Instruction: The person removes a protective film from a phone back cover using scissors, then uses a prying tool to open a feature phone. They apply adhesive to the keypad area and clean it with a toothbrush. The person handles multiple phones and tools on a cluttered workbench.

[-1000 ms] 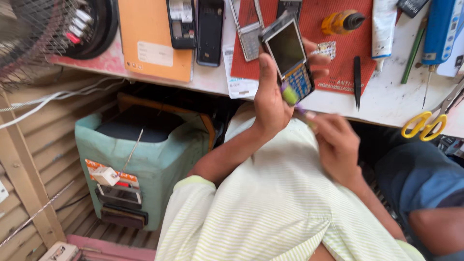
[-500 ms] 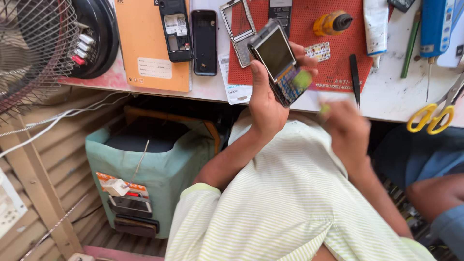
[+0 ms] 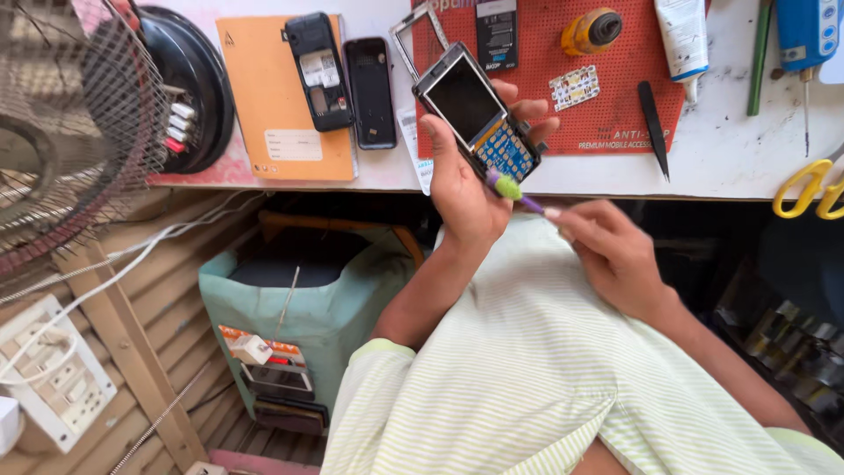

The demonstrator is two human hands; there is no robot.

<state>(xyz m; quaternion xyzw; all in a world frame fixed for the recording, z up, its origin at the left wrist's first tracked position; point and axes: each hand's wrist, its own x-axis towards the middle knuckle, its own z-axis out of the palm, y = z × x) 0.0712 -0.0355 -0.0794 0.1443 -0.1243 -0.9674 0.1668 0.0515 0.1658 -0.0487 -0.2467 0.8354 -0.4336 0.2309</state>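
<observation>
The left hand (image 3: 464, 189) grasps one bar-type mobile phone (image 3: 476, 113), thumb along its left edge and fingers wrapped behind its right edge, holding it tilted above the front edge of the white workbench (image 3: 730, 167). The phone's dark screen faces up and its blue keypad area is exposed. The right hand (image 3: 611, 251) pinches one small brush (image 3: 514, 191) with a purple handle and a green head; the head touches the lower end of the keypad. On the bench lie two further phone bodies side by side: one opened black handset (image 3: 318, 70) resting on one orange notebook (image 3: 281, 97), and one plain black handset (image 3: 370, 91) just beside it. One red work mat (image 3: 615, 114) lies behind the held phone and carries one silver phone frame (image 3: 411, 35), one black battery (image 3: 497, 33), one yellow bottle with a black cap (image 3: 591, 31), one small keypad sheet (image 3: 574, 87) and one black pry tool (image 3: 654, 127). To the right of the mat lie one white tube (image 3: 684, 35), one green pencil-like rod (image 3: 760, 57), one blue screwdriver (image 3: 804, 40) and one pair of yellow-handled scissors (image 3: 809, 186). One wire-guard fan (image 3: 61, 132) stands at the far left, and one teal bin (image 3: 308, 308) sits under the bench.
</observation>
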